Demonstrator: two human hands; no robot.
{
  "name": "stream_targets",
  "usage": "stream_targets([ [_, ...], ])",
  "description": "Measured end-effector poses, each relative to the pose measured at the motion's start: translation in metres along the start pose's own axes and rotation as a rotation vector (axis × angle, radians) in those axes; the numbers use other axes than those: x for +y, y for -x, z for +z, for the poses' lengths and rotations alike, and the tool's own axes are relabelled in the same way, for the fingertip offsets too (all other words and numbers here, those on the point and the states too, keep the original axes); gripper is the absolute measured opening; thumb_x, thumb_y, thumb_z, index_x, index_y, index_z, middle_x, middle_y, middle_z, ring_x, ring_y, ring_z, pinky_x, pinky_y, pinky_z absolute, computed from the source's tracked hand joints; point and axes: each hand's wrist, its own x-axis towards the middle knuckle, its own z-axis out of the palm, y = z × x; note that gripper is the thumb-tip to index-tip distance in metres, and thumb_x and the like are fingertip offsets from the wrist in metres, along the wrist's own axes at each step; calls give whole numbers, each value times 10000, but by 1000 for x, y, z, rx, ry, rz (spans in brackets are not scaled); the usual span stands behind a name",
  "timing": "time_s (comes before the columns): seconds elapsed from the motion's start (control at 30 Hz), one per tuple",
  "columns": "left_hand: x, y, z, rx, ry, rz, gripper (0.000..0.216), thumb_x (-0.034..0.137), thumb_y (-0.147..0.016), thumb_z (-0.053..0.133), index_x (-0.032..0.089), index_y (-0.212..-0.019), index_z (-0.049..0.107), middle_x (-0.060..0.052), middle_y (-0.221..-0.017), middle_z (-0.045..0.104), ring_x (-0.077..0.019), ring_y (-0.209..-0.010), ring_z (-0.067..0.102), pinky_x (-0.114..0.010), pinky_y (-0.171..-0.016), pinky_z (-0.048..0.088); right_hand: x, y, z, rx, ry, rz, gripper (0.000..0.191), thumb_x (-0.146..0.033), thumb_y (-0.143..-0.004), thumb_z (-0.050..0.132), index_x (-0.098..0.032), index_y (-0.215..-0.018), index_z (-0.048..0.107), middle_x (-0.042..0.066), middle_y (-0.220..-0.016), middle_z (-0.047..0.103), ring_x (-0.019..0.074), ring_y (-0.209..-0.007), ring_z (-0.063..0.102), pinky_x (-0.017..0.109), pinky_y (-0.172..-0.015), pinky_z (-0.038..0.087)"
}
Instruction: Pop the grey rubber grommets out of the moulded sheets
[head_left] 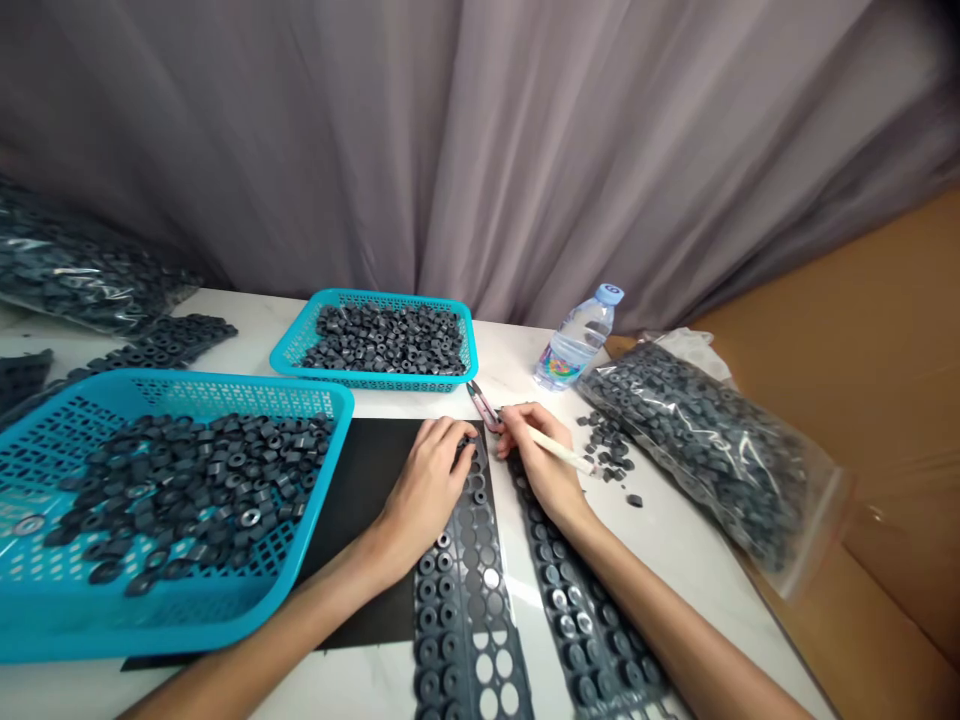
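Note:
My left hand [435, 480] rests at the far end of a dark perforated strip [484, 560], its fingers curled down. Thumb and index finger nearly meet by a small dark piece there; what they grip is hidden. Several dark rubber rings [429, 615] sit in rows along the strip's left side, while many round holes on its right are bare. My right hand [546, 460] is closed around a white pen-like stick [562, 450], which slants back over the hand. Below that hand lies a second strip [574, 610] filled with dark rings. Pink-handled thread snips [484, 408] touch or nearly touch the right fingertips.
A large blue basket [330, 470] of dark rings stands left, a smaller blue basket [474, 345] behind. At right are a water bottle [574, 340], loose dark pieces [611, 445] and a full plastic bag [712, 450]. Another bag [75, 265] sits back left. Under my left arm lies a black sheet [367, 480].

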Motion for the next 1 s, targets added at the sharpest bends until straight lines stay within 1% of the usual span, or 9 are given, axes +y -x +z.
stream_targets([
  [0.07,-1,0,1,7,-8,2,190,74,-987,561,224,-1089,619,-46,-1092,648,-247,-1088,588,-409,-994,497,-2,1,0,-49,-20,18,230,-435,-963,639,-205,-975,637,-4,-716,635,151,-557,597,270,-545,501],
  [0.13,-1,1,1,6,-19,13,215,63,-980,563,227,-1108,618,-48,-1103,649,-249,-1095,589,-412,-997,496,-2,2,0,-87,-72,15,197,-366,-931,663,-212,-1048,623,-12,-763,642,130,-526,571,247,-490,471],
  [0.2,-1,1,1,4,-26,21,216,61,-978,562,226,-1107,617,-49,-1103,653,-250,-1095,591,-411,-991,499,-1,3,-1,-134,-91,10,168,-323,-915,672,-210,-1030,623,-21,-755,636,118,-520,560,237,-498,467],
  [0.3,-1,1,1,5,-42,17,198,74,-980,563,221,-1099,620,-52,-1087,660,-257,-1084,593,-418,-978,507,1,4,-4,-197,-77,36,114,-298,-918,669,-198,-895,620,-33,-653,608,124,-527,570,244,-547,483],
  [0.43,-4,0,1,14,-25,-5,154,115,-978,587,222,-1080,628,-53,-1055,666,-261,-1039,605,-416,-931,531,1,2,-6,-187,-66,51,76,-243,-885,676,-203,-886,612,-32,-663,623,131,-551,589,245,-566,489],
  [0.57,-6,-1,1,25,-15,-9,116,127,-976,588,220,-1034,627,-55,-1029,661,-257,-1020,606,-407,-904,538,4,0,-5,-224,-48,75,116,-224,-847,684,-215,-943,619,-32,-706,638,125,-540,581,233,-521,476],
  [0.67,-6,-1,1,32,-16,-9,86,143,-977,592,221,-1001,617,-53,-1008,654,-257,-1009,604,-406,-893,539,7,-3,-6,-254,-25,112,135,-251,-839,682,-207,-952,623,-19,-709,660,140,-547,625,246,-526,527],
  [0.83,-5,-1,-1,29,9,-24,82,143,-982,586,220,-969,609,-49,-995,652,-248,-1000,606,-395,-889,542,11,-8,-8,-305,-38,162,92,-240,-838,657,-187,-906,624,-4,-688,686,169,-577,697,278,-571,598],
  [1.0,-5,-1,0,26,-3,-19,89,131,-962,610,219,-968,601,-44,-996,651,-248,-1001,602,-393,-887,545,13,-7,-8,-275,-97,129,115,-286,-882,686,-185,-907,638,10,-730,704,168,-591,706,283,-580,602],
])
